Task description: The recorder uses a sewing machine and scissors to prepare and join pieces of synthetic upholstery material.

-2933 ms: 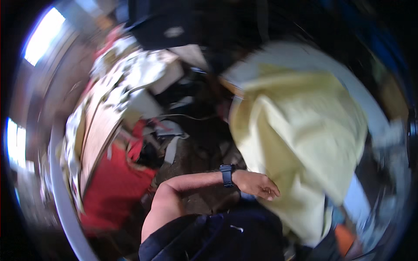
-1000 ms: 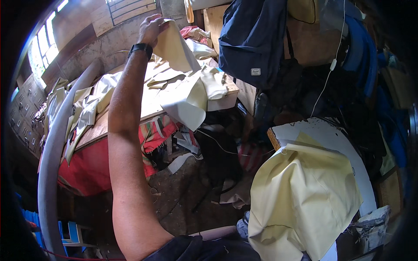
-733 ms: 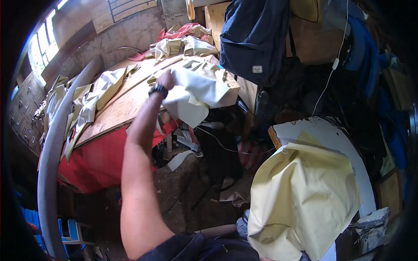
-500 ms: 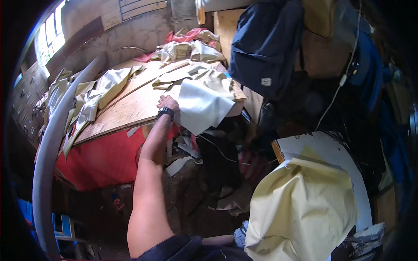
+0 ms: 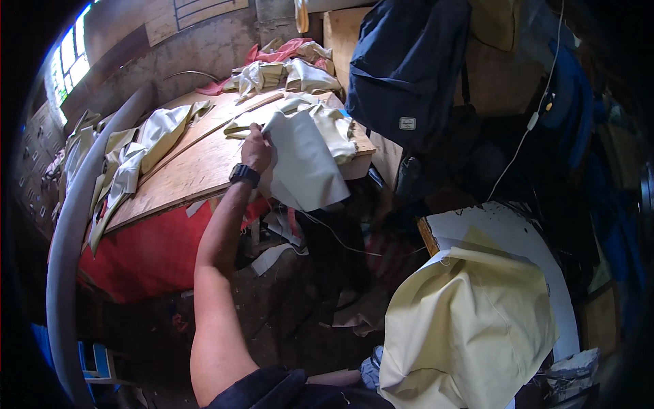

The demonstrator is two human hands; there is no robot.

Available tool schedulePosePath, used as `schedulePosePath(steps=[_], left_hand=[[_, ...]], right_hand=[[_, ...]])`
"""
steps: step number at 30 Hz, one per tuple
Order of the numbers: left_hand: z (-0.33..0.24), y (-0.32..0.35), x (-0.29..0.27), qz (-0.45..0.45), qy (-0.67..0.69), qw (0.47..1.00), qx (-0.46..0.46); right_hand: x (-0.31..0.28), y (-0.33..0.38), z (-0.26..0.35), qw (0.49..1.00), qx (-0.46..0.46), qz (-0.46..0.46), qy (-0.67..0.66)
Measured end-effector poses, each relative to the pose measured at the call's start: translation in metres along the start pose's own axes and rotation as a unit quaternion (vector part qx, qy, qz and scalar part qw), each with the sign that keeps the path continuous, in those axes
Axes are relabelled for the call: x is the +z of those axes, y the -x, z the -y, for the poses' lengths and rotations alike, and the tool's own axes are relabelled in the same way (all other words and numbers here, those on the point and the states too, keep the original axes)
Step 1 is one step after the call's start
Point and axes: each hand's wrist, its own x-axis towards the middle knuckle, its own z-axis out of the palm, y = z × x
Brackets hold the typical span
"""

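My left hand (image 5: 255, 150), with a dark watch on the wrist, reaches over the front edge of the wooden table. Its fingers are closed at the upper left edge of a white sheet of fabric or leather-like material (image 5: 303, 163), which hangs partly over the table's edge. Behind that sheet lie crumpled cream pieces (image 5: 334, 133). My right hand does not show. At the lower right, a large pale yellow sheet (image 5: 470, 320) drapes over a white board and covers what is beneath it.
The wooden table (image 5: 180, 187) carries more cream scraps (image 5: 157, 136) at left. A curved grey pole (image 5: 68, 252) rises at the left. A dark blue backpack (image 5: 409, 75) hangs at the back right. A white cable (image 5: 507, 170) dangles beside it. Red cloth (image 5: 150, 255) covers the table's front.
My left hand has moved up and slightly left in the picture, fingers now closed at the white sheet's edge. The sheet's left edge has lifted and shifted with it. The view has shifted slightly.
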Motion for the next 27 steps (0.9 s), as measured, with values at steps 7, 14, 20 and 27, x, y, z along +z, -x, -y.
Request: schedulePosePath(steps=[7, 14, 20, 27], left_hand=[[-0.065, 0.017, -0.057, 0.227, 0.463, 0.856, -0.043], [-0.200, 0.208, -0.101, 0.525, 0.521, 0.673, -0.026], [-0.245, 0.357, -0.084, 0.731, 0.441, 0.504, 0.131], [-0.328, 0.393, -0.052, 0.710, 0.531, 0.333, 0.321]], right_hand=[[0.055, -0.067, -0.052, 0.808, -0.016, 0.202, -0.553], [-0.106, -0.081, -0.054, 0.694, 0.086, -0.105, -0.707], [-0.101, -0.116, -0.038, 0.640, 0.026, -0.355, -0.681], [-0.093, 0.195, -0.048, 0.339, 0.506, -0.229, -0.759]])
